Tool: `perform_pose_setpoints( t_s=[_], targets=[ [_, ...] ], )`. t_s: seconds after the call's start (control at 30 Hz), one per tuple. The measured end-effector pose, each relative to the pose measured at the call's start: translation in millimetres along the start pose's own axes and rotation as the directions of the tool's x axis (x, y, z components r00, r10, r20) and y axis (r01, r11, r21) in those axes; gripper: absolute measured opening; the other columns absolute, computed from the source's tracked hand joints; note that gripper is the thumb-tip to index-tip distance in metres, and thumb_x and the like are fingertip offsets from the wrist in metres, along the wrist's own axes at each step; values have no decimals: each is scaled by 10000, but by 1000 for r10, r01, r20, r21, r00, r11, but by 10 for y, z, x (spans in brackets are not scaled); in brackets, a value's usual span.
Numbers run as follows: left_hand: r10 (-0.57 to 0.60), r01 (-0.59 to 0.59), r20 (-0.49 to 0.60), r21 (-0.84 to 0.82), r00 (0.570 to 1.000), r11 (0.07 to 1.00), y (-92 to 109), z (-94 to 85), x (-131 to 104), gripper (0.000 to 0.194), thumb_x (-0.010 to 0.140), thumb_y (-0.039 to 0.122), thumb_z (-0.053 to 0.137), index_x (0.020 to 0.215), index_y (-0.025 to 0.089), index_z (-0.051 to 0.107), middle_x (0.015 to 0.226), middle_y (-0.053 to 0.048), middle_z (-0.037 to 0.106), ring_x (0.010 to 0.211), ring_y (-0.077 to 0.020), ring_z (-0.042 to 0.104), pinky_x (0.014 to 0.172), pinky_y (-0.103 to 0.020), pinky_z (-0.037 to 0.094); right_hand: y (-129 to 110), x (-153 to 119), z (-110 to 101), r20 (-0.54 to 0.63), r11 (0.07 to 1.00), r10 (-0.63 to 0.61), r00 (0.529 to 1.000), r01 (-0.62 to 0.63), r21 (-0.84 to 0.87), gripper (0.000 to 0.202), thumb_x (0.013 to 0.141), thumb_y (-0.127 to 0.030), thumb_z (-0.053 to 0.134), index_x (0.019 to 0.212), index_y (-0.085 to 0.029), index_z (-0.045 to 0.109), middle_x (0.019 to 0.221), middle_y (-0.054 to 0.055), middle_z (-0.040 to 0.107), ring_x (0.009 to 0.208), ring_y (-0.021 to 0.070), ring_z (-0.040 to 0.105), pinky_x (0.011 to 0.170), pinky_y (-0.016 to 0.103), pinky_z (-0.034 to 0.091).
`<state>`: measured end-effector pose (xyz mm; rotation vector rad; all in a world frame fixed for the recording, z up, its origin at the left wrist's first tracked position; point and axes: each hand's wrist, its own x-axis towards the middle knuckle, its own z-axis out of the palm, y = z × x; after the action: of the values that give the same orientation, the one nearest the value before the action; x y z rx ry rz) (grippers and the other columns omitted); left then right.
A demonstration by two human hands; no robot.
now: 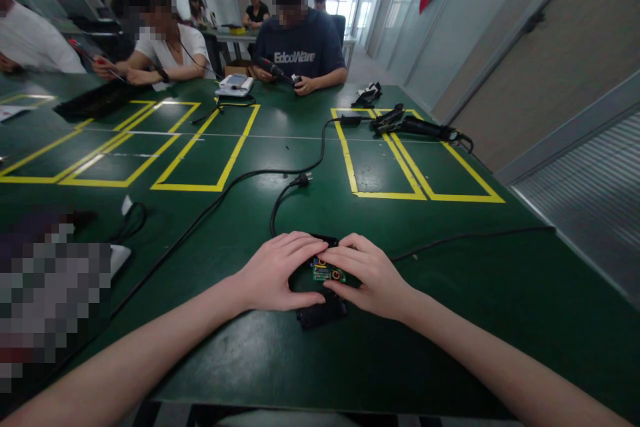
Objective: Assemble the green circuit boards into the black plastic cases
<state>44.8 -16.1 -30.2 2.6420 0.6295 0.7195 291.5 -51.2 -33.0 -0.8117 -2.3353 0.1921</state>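
Observation:
A small green circuit board [326,272] with a copper-coloured coil and other small parts lies between my two hands. My right hand [373,273] curls around its right side, fingers at the far edge and thumb at the near edge. My left hand [280,272] arches on the left, fingertips at the board's far edge beside the right fingertips. Its thumb is stretched out well apart, over a black plastic casing piece [323,313] nearer to me. Another black piece [327,239] shows partly behind the fingers. My hands hide the board's edges.
On the green table [240,360], a black cable with a plug [303,179] lies beyond my hands. A long cord [250,173] crosses leftward. Black tools [420,127] lie at the far right, near yellow tape rectangles. Across the table a person [305,47] holds a tool [273,68].

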Motion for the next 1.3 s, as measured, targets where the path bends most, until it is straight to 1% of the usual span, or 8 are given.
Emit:
perform_pose_setpoints(
  t_s=[0.13,0.2,0.37,0.5,0.7,0.97,1.07,1.3],
  targets=[
    [-34,34,-47,-12,998,999,19,-31,27,393,980,359,631,1333,189,603,1235,-126,713,1138,-265,673,987,-418,581,25,-10,9,44,999,30,999,-31,30,476,899,-326,747,1328,-173,612,1271,156,719,1154,300,652,956,469,551],
    [-38,38,-53,-6,998,999,8,-39,31,326,980,297,610,1284,179,627,1177,-119,715,1079,-249,672,926,-391,594,35,-17,10,80,997,52,995,-56,60,555,864,-352,771,1362,-183,592,1294,160,703,1177,307,654,972,477,544],
    [-47,48,-24,28,999,998,-17,-37,22,217,996,264,563,1142,175,697,1065,-100,696,976,-211,659,825,-326,597,24,-7,3,106,985,119,987,-131,112,372,868,-228,727,1231,-207,653,1129,107,739,1033,265,684,888,429,574],
    [-53,55,-29,47,998,997,9,-46,20,189,981,242,565,1081,180,713,1053,-90,694,948,-201,649,775,-302,587,7,9,-16,104,979,119,987,-134,155,323,875,-194,690,1196,-212,661,1099,102,739,1020,266,683,884,429,584],
    [-53,55,-52,33,997,998,-17,-84,15,189,995,213,546,1067,175,717,1047,-87,687,942,-195,671,778,-298,584,37,10,-30,55,974,162,985,-169,149,335,878,-154,649,1204,-230,670,1089,102,734,1016,262,677,887,435,591],
    [-118,118,-30,7,993,993,-74,-82,-6,205,1021,248,541,1121,187,709,1083,-76,675,928,-177,699,775,-280,580,68,-13,14,29,987,149,988,-151,58,359,909,-179,635,1267,-206,647,1195,132,726,1169,299,653,985,513,580],
    [-120,120,-39,10,992,993,-72,-88,-1,189,1017,241,545,1089,188,711,1063,-71,680,917,-174,701,767,-273,578,65,-9,3,22,984,172,985,-173,42,338,920,-187,639,1256,-218,653,1218,137,707,1145,297,655,953,509,595],
    [-123,122,-37,-19,992,992,-76,-83,1,181,1015,215,537,1056,174,708,985,-68,697,867,-173,695,744,-269,568,44,15,22,2,981,188,982,-188,46,301,922,-184,659,1221,-220,670,1122,123,732,1061,291,656,892,489,612]
  ],
)
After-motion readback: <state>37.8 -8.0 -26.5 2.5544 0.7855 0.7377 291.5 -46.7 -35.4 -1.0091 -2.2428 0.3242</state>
